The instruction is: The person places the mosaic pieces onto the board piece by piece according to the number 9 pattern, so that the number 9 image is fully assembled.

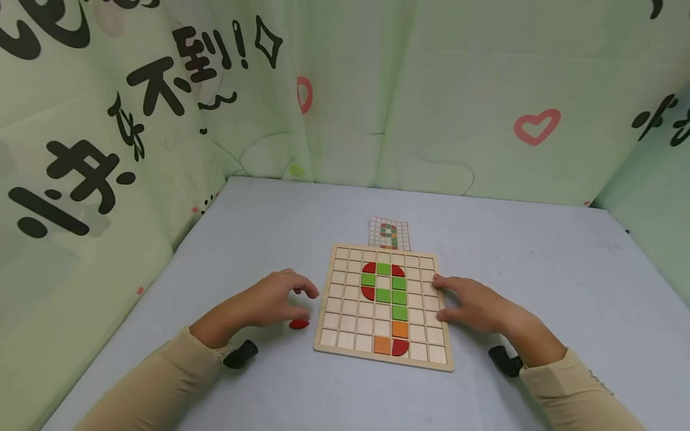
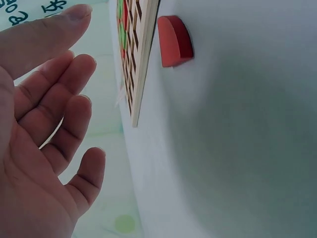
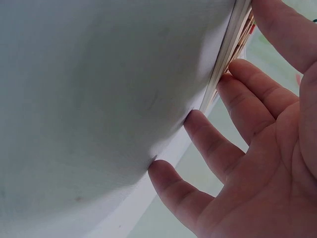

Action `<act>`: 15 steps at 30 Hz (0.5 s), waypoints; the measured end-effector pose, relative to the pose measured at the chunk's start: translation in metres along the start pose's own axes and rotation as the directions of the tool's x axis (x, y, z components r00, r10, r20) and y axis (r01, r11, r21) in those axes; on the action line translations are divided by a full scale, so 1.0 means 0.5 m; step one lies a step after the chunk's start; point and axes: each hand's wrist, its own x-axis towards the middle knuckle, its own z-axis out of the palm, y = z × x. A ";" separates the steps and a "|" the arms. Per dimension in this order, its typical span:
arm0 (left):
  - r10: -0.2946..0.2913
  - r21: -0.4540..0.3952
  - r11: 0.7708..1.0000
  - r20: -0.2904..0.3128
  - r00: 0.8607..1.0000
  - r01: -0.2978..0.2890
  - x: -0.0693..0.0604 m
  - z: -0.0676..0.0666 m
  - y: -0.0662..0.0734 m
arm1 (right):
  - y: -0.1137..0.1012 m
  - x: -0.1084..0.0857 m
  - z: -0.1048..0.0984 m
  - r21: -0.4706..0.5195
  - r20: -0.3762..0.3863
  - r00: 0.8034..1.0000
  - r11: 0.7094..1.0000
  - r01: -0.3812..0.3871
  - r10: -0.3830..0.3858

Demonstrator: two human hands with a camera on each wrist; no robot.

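Note:
A wooden grid board (image 1: 349,307) lies flat on the table, with green squares (image 1: 399,297), orange squares (image 1: 382,345) and red rounded pieces (image 1: 400,347) set in some cells. Beside its left edge my left hand (image 1: 272,299) hovers, fingers relaxed and holding nothing. Just below that hand's thumb, a loose red rounded block (image 1: 299,324) rests on the table; the left wrist view shows the block (image 2: 176,42) apart from the fingers. My right hand (image 1: 480,305) touches the board's right edge with thumb and fingers extended, as the right wrist view also shows.
A small printed card (image 1: 401,230) with a coloured grid pattern lies behind the board, its lower part hidden by it. The pale table (image 1: 259,221) backs onto a light green curtain (image 1: 447,90) with writing and hearts. Black wrist devices (image 1: 240,354) hang under both wrists.

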 end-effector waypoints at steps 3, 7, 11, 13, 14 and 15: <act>-0.021 -0.001 1.000 0.014 1.000 0.021 -0.003 -0.001 -0.005 | 0.000 0.000 0.001 0.000 0.002 1.000 1.000 0.000 0.000; -0.071 0.004 0.998 0.050 0.996 0.071 -0.006 0.001 -0.010 | 0.001 0.000 0.001 -0.004 0.000 1.000 1.000 0.005 -0.005; -0.095 0.026 0.995 0.077 0.993 0.093 -0.009 0.004 -0.016 | 0.001 0.000 0.001 -0.007 -0.001 1.000 1.000 0.011 -0.011; -0.097 0.030 0.995 0.086 0.992 0.095 -0.010 0.006 -0.019 | 0.000 0.000 0.000 -0.007 0.000 1.000 1.000 0.010 -0.010; -0.097 0.030 0.995 0.091 0.991 0.095 -0.011 0.006 -0.020 | 0.000 0.000 0.000 -0.007 0.001 1.000 1.000 0.010 -0.010; -0.092 0.029 0.996 0.095 0.991 0.090 -0.011 0.007 -0.021 | -0.001 0.000 0.000 -0.007 0.001 1.000 1.000 0.009 -0.009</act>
